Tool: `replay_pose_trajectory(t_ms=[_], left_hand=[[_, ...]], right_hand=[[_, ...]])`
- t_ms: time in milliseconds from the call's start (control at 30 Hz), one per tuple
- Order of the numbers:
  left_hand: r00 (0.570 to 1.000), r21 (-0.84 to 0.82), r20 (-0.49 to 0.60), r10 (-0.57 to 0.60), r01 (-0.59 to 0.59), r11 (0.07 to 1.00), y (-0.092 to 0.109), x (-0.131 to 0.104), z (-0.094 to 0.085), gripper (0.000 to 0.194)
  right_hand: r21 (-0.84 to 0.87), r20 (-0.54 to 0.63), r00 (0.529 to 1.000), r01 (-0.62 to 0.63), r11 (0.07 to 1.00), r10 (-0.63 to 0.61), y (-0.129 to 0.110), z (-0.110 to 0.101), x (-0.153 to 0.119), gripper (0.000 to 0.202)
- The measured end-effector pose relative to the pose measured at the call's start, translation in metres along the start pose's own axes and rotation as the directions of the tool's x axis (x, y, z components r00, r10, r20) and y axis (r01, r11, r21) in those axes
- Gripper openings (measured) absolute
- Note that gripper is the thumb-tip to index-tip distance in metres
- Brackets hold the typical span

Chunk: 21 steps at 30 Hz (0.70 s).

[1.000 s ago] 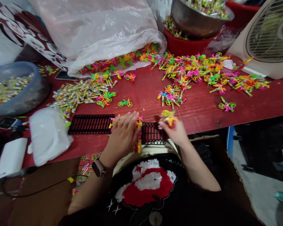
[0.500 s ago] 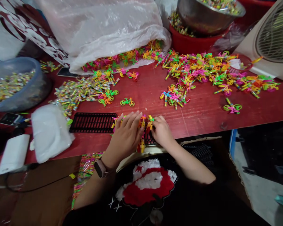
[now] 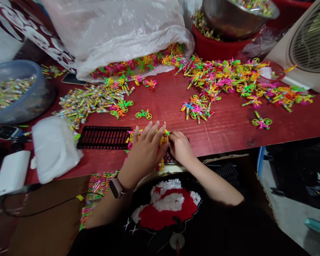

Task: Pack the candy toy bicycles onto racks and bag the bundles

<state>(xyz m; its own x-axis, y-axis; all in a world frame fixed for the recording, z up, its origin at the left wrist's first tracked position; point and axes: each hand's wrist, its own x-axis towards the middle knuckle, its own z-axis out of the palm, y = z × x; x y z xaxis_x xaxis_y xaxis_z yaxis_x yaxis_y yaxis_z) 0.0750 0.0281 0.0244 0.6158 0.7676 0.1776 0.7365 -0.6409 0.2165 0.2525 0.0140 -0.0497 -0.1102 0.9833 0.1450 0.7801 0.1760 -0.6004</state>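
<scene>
My left hand [image 3: 145, 151] lies flat with fingers stretched over a row of colourful toy bicycles [image 3: 129, 137] at the table's front edge, covering most of them. Beside it on the right, my right hand [image 3: 181, 147] has its fingers curled at the end of that row. Whatever its fingertips grip is hidden. Under the hands part of a black slotted plastic rack [image 3: 170, 158] shows. Another stretch of black slotted rack [image 3: 104, 137] extends to the left; I cannot tell whether it is the same piece. A single green and orange toy bicycle [image 3: 144, 114] lies just beyond my left fingers.
Loose candy tubes [image 3: 88, 103] are heaped at left, near a blue basin [image 3: 18, 92]. A white sack [image 3: 128, 32] spills toy bicycles. Bicycles with tubes attached [image 3: 221, 76] form a pile at right, before a fan [image 3: 309, 46]. A white packet [image 3: 56, 149] sits at front left.
My right fingers have drawn down to the rack, and the yellow-green piece beside them has shifted left towards my left hand. My left fingers have spread and moved slightly forward.
</scene>
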Motion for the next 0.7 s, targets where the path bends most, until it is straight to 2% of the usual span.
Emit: replay_pose_trajectory(t_ms=[100, 167, 233, 300, 400, 467, 500, 567, 633, 700], left_hand=[[0.999, -0.025, -0.035, -0.041, 0.040, 0.999, 0.006, 0.003, 0.004, 0.048], [0.996, -0.035, -0.040, -0.078, 0.076, 0.996, 0.009, 0.006, 0.005, 0.042], [0.995, -0.035, -0.022, -0.100, 0.099, 0.994, 0.010, 0.010, 0.004, 0.037], [0.994, -0.035, 0.002, -0.112, 0.112, 0.993, 0.012, 0.013, 0.001, 0.032], [0.992, -0.044, 0.023, -0.123, 0.123, 0.991, 0.013, 0.016, -0.002, 0.027], [0.993, -0.051, 0.035, -0.114, 0.116, 0.992, 0.013, 0.016, -0.002, 0.028], [0.993, -0.054, 0.042, -0.107, 0.109, 0.993, 0.013, 0.017, -0.002, 0.029], [0.994, -0.061, 0.058, -0.097, 0.100, 0.993, 0.012, 0.017, -0.001, 0.030], [0.992, -0.073, 0.082, -0.098, 0.104, 0.992, 0.011, 0.017, 0.000, 0.031], [0.989, -0.090, 0.109, -0.095, 0.105, 0.990, 0.008, 0.017, -0.001, 0.032]], right_hand=[[0.228, 0.050, 0.997, 0.040, 0.973, -0.052, 0.009, -0.008, -0.001, 0.017], [0.374, 0.042, 0.997, 0.044, 0.926, -0.064, 0.013, -0.016, -0.002, 0.021], [0.468, -0.033, 0.999, 0.042, 0.883, -0.030, 0.017, -0.025, -0.003, 0.026], [0.487, -0.150, 0.989, 0.064, 0.871, 0.011, 0.025, -0.037, 0.000, 0.030], [0.291, -0.376, 0.924, 0.051, 0.955, 0.066, 0.050, -0.060, 0.013, 0.031], [0.073, -0.501, 0.861, -0.056, 0.996, 0.085, 0.073, -0.075, 0.025, 0.030], [-0.009, -0.508, 0.858, -0.100, 0.995, 0.082, 0.083, -0.081, 0.030, 0.030], [-0.118, -0.460, 0.884, -0.150, 0.982, 0.080, 0.097, -0.085, 0.036, 0.032], [-0.162, -0.412, 0.907, -0.164, 0.973, 0.084, 0.102, -0.081, 0.033, 0.033], [-0.149, -0.416, 0.905, -0.165, 0.975, 0.089, 0.100, -0.073, 0.024, 0.035]])
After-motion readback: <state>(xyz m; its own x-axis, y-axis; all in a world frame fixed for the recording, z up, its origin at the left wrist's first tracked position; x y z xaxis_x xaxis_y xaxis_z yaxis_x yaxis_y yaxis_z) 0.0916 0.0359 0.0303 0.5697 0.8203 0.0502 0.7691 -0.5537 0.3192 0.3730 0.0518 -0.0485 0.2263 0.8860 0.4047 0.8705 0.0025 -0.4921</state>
